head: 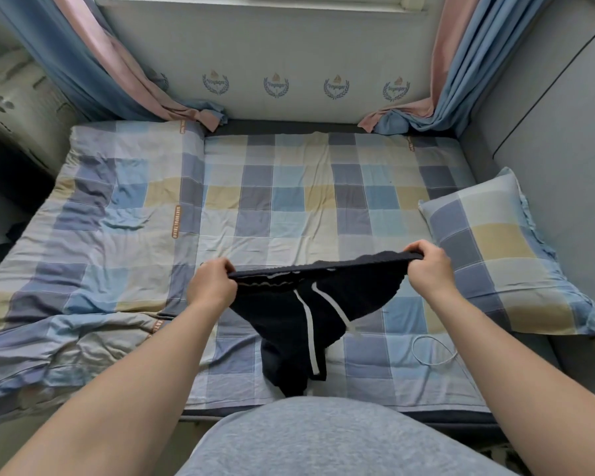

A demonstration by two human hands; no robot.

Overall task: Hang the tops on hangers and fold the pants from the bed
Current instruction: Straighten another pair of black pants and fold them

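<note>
Dark pants [289,321] (white drawstrings) held up over bed's [289,207] near edge; left hand [212,286] and right hand [430,269] each clamp waistband ends.

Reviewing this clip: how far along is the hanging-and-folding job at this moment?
Done: nothing can be confirmed; no hangers, hung tops or folded pile show. In hand: the left hand and right hand grip the waistband of the dark pants, held spread above the bed, legs hanging unfolded. Left: folding this pair. No other clothes show on the bed, only a quilt, a pillow and a white cable.
</note>
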